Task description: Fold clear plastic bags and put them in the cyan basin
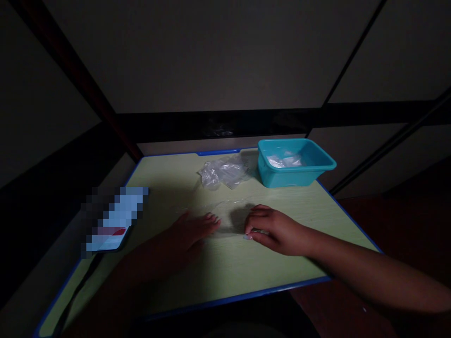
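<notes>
A clear, thin plastic bag (230, 209) lies spread flat on the light green table (282, 263), its outline faint in the dim light. My left hand (193, 230) rests on its left part with the fingers stretched out, palm down. At the bag's right end my right hand (273, 230) is closed, with thumb and fingers pinched together at the edge of the plastic. Beyond both hands, a crumpled heap of clear plastic bags (227, 171) sits near the back of the table.
A turquoise plastic basket (291, 177) with folded clear plastic in it stands at the back right corner. On the left, a lit phone (118, 220), partly pixelated, leans at the table's edge with a dark strap or cable (82, 281) below it. Panelled cabinet doors (218, 56) rise behind the table.
</notes>
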Tool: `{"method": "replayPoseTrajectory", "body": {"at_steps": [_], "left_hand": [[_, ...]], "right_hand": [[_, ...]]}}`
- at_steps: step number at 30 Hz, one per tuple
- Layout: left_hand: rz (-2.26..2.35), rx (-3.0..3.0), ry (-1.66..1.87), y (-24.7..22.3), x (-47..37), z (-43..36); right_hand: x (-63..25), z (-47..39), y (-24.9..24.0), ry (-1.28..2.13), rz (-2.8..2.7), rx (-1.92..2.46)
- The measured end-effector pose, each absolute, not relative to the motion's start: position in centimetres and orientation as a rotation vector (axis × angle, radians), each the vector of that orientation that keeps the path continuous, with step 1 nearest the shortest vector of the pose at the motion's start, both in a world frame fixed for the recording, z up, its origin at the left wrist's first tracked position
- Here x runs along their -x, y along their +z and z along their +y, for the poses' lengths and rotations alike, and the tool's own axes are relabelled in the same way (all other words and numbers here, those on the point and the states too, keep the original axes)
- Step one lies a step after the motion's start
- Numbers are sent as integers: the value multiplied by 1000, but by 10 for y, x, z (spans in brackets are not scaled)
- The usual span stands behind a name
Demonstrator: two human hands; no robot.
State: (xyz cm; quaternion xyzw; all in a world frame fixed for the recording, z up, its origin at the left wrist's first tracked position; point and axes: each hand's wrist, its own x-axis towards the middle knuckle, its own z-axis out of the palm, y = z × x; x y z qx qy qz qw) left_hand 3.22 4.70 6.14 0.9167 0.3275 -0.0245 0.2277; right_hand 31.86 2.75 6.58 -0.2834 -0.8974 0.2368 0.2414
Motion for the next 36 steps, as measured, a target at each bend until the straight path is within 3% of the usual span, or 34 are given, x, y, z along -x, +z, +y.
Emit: {"method": "replayPoseTrajectory", "body": {"at_steps": [8, 19, 29, 36], "left_hand": [[1165, -2408, 136, 76, -15, 52], [1345, -2270, 386, 81, -24, 62], [1479, -2186, 268, 87, -23, 70], [1551, -2129, 235, 75, -19, 76]], "right_hand": [[-316, 32, 60, 680, -2283, 955], [-316, 41, 52, 1042, -2006, 1085], [-336, 51, 59, 1248, -2027, 1204], [-336, 60, 41, 1175, -1899, 1239]]}}
